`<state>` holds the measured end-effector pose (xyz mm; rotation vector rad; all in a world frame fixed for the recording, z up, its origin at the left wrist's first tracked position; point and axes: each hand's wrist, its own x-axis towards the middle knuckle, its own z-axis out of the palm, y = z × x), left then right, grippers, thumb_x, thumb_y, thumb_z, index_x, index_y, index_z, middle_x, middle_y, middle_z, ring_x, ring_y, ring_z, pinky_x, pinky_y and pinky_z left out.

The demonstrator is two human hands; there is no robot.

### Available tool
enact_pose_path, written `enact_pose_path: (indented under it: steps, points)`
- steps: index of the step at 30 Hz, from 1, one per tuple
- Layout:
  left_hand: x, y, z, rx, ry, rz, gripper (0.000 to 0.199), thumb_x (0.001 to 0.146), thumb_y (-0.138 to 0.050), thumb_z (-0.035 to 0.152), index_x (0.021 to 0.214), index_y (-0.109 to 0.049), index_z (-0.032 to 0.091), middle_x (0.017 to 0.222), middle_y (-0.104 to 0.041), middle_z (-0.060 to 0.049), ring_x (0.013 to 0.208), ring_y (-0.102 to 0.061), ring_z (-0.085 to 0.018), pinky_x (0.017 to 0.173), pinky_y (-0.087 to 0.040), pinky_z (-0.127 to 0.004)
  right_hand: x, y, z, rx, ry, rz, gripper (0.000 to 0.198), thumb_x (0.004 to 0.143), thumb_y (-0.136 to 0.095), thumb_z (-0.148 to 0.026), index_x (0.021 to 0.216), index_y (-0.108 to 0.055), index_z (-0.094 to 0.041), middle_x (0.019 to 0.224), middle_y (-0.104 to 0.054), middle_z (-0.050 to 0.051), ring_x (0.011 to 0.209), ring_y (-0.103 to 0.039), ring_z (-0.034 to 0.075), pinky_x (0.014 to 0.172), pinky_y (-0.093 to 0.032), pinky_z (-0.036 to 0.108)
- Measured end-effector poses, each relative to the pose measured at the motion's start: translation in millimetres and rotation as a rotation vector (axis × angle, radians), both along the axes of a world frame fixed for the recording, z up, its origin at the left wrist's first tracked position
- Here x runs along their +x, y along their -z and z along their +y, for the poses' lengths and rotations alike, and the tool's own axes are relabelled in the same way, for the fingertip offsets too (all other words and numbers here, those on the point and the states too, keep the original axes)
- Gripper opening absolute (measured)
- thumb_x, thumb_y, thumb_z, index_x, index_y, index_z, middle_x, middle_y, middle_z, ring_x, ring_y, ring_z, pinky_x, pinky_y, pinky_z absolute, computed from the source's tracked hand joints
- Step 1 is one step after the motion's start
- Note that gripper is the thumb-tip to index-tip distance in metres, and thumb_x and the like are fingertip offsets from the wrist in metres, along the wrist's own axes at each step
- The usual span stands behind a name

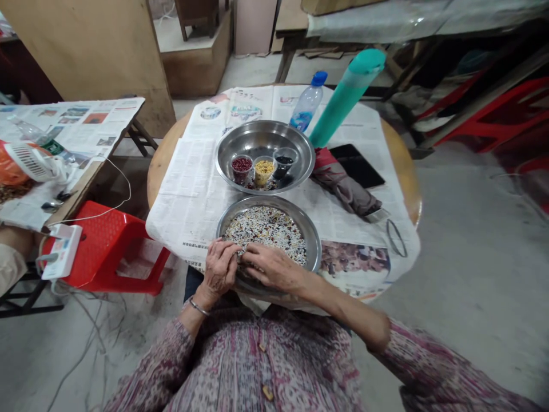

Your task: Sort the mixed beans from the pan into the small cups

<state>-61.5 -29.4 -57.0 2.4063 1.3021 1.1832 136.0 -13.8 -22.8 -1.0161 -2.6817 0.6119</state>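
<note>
A metal basin (318,246) near my body holds a mix of white, yellow, dark and reddish grains (268,229). At its near left rim is my left hand (221,264), its fingers curled in; what they hold, if anything, is hidden. My right hand (271,266) reaches over the near side from the right, fingers bent and drawn together at the grains beside my left hand. Behind stands a second metal basin (266,130). In it are three clear cups: one of red beans (242,165), one of yellow pieces (264,168) and one of black beans (283,163), with loose grains near them.
Newspaper (175,189) covers the round table (412,189). A water bottle (307,103), a green cylinder (348,97), a folded umbrella (345,186) and a black tablet-like object (357,165) lie or stand beyond the basins. A red stool (103,246) with a power strip (62,252) is at left.
</note>
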Motion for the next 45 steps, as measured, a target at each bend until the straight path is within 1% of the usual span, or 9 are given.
enact_pose_path:
  steps: [5, 11, 15, 18, 22, 27, 37, 40, 45]
  points:
    - [0.0, -0.5, 0.3, 0.002, 0.003, -0.002, 0.024, 0.101, -0.043, 0.017, 0.114, -0.062, 0.018, 0.106, -0.068, -0.008, 0.106, -0.062, -0.020, 0.108, -0.043, -0.044, 16.1, 0.9, 8.2, 0.025, -0.066, -0.061, 0.015, 0.094, -0.054, -0.017, 0.101, -0.067, -0.020, 0.099, -0.064, 0.008, 0.096, -0.056, 0.020, 0.080, -0.047, 0.031]
    - [0.5, -1.2, 0.9, 0.012, 0.001, -0.004, 0.023, 0.100, -0.043, 0.017, 0.111, -0.063, 0.019, 0.104, -0.068, -0.007, 0.105, -0.063, -0.019, 0.109, -0.043, -0.044, 44.2, 4.5, 46.4, 0.146, 0.408, -0.072, 0.027, 0.095, -0.048, -0.017, 0.110, -0.070, -0.019, 0.107, -0.065, 0.012, 0.105, -0.056, 0.026, 0.088, -0.051, 0.038]
    - [0.2, -0.9, 0.8, -0.001, -0.003, -0.005, 0.024, 0.100, -0.042, 0.017, 0.111, -0.064, 0.018, 0.104, -0.068, -0.007, 0.105, -0.063, -0.019, 0.109, -0.042, -0.044, 35.7, 6.8, 58.9, 0.183, 0.567, -0.076, 0.029, 0.096, -0.049, -0.026, 0.116, -0.069, -0.020, 0.111, -0.065, 0.013, 0.107, -0.055, 0.028, 0.091, -0.051, 0.042]
    - [0.1, -0.9, 1.1, -0.001, 0.000, -0.004, 0.024, 0.100, -0.043, 0.016, 0.111, -0.064, 0.018, 0.105, -0.068, -0.007, 0.105, -0.062, -0.019, 0.109, -0.042, -0.043, 14.0, 5.1, 58.4, 0.180, 0.517, -0.043, 0.031, 0.097, -0.050, -0.034, 0.119, -0.067, -0.018, 0.115, -0.064, 0.014, 0.111, -0.053, 0.029, 0.092, -0.050, 0.042]
    - [0.3, -1.3, 1.2, 0.008, 0.001, -0.003, 0.023, 0.100, -0.043, 0.014, 0.110, -0.063, 0.018, 0.107, -0.068, -0.008, 0.106, -0.061, -0.019, 0.109, -0.042, -0.043, -11.6, 2.6, 46.1, 0.136, 0.239, 0.036, 0.031, 0.093, -0.060, -0.034, 0.119, -0.065, -0.017, 0.118, -0.062, 0.013, 0.111, -0.051, 0.027, 0.095, -0.049, 0.041]
    - [0.5, -1.2, 0.3, 0.017, 0.001, -0.023, 0.021, 0.099, -0.044, 0.014, 0.110, -0.062, 0.017, 0.105, -0.067, -0.008, 0.106, -0.061, -0.019, 0.109, -0.043, -0.042, -1.7, -0.5, 26.7, 0.092, -0.025, 0.028, 0.022, 0.085, -0.069, -0.024, 0.107, -0.069, -0.019, 0.111, -0.063, 0.010, 0.103, -0.052, 0.025, 0.089, -0.049, 0.040]
    - [0.4, -0.8, -0.4, -0.020, -0.006, -0.029, 0.022, 0.099, -0.044, 0.017, 0.110, -0.063, 0.019, 0.102, -0.068, -0.007, 0.103, -0.063, -0.020, 0.109, -0.044, -0.044, 61.9, -21.2, 3.2, -0.211, -0.026, -0.115, 0.011, 0.090, -0.061, -0.018, 0.091, -0.070, -0.024, 0.093, -0.068, 0.003, 0.085, -0.064, 0.017, 0.076, -0.047, 0.029]
    - [0.1, -0.2, -0.4, -0.025, -0.009, -0.026, 0.022, 0.099, -0.044, 0.017, 0.109, -0.063, 0.019, 0.102, -0.068, -0.007, 0.103, -0.064, -0.020, 0.109, -0.044, -0.045, 51.7, -17.2, 8.9, -0.163, 0.010, -0.132, 0.015, 0.092, -0.058, -0.019, 0.094, -0.071, -0.025, 0.093, -0.069, 0.004, 0.087, -0.065, 0.018, 0.075, -0.048, 0.029]
    - [0.3, -1.5, -0.1, -0.009, -0.007, -0.020, 0.022, 0.099, -0.043, 0.015, 0.108, -0.063, 0.019, 0.101, -0.069, -0.007, 0.102, -0.064, -0.019, 0.108, -0.045, -0.044, 36.4, -5.8, 39.7, -0.001, 0.309, -0.077, 0.024, 0.095, -0.053, -0.021, 0.112, -0.069, -0.023, 0.109, -0.069, 0.008, 0.104, -0.065, 0.022, 0.087, -0.052, 0.034]
